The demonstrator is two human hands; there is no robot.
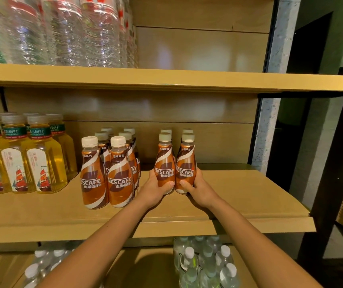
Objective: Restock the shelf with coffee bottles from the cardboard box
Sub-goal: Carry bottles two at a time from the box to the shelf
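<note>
Nearest you, below the arms, small clear plastic water bottles with white caps (206, 262) stand on the lower shelf, with more at lower left (42, 265). Both your forearms reach over the front lip (249, 224) of the tan wooden middle shelf (239, 194).

Your left hand (156, 188) grips the lower body of one brown-and-white Nescafe coffee bottle with a cream cap (165, 163), thumb across the front. Your right hand (199, 190) grips a second matching coffee bottle (185, 165) the same way. The two held bottles are upright and touch side by side, set back from the lip. Their bases are down at board level, but your fingers hide whether they touch it.

Just behind them, two more coffee bottles show only their caps (165, 131).

Left of your left hand there's a narrow gap, then a block of six coffee bottles (106, 173), two wide and three deep, the front pair nearer the lip than yours. Further left, yellow tea bottles with green neck bands (42, 159) stand near that block.

Right of your right hand the board is bare out to its right edge, which ends at the dark upright (255, 142) and speckled grey pillar (270, 125).

The wooden back panel (208, 142) closes the rear. The upper shelf board (166, 80) overhangs well above the caps. On it, large clear water bottles (62, 32) fill the left half.
</note>
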